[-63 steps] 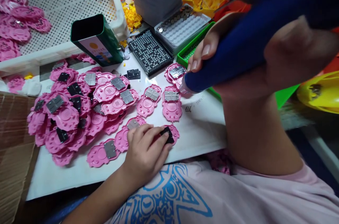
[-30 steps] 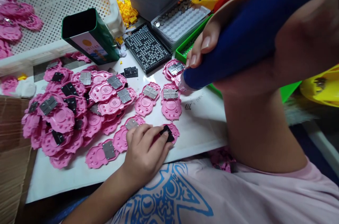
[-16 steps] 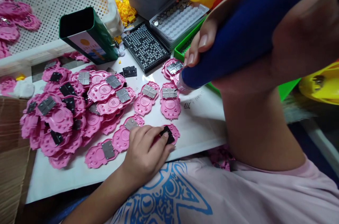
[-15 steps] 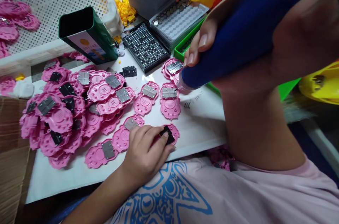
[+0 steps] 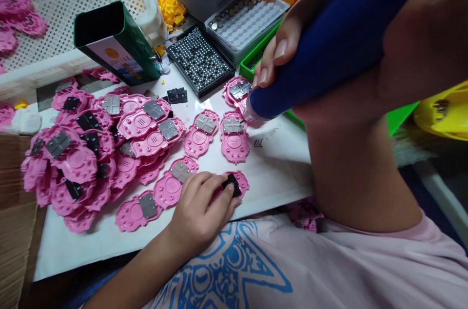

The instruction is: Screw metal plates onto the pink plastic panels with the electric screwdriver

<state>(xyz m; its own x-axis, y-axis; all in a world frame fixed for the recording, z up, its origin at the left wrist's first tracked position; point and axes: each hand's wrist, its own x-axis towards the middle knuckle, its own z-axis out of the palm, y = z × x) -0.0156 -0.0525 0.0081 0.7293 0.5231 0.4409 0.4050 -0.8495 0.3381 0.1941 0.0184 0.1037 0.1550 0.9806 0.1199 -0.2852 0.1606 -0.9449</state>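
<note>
A blue electric screwdriver (image 5: 329, 50) is gripped in my right hand (image 5: 405, 60). Its clear nose points at a pink plastic part with a grey metal plate (image 5: 234, 126); a dark tip shows at the plate's edge, and contact is hard to judge. My left hand (image 5: 201, 206) holds down a pink part with a black plate (image 5: 236, 186) near the front edge, fingertips on the plate. Several more pink parts with grey plates lie around, such as one (image 5: 201, 133) left of the screwdriver and one (image 5: 139, 210) left of my left hand.
A heap of pink parts (image 5: 78, 160) covers the left of the white table. Behind stand a green tin (image 5: 142, 58), a black tray of screws (image 5: 203, 60), a grey tray of metal discs (image 5: 252, 16) and a white perforated crate (image 5: 87, 7). A cardboard box (image 5: 14, 202) is at left.
The view has drifted, so the tin, trays and pink parts appear slightly farther left and higher. Both hands keep nearly the same pose; my left fingertips have shifted slightly on the black plate.
</note>
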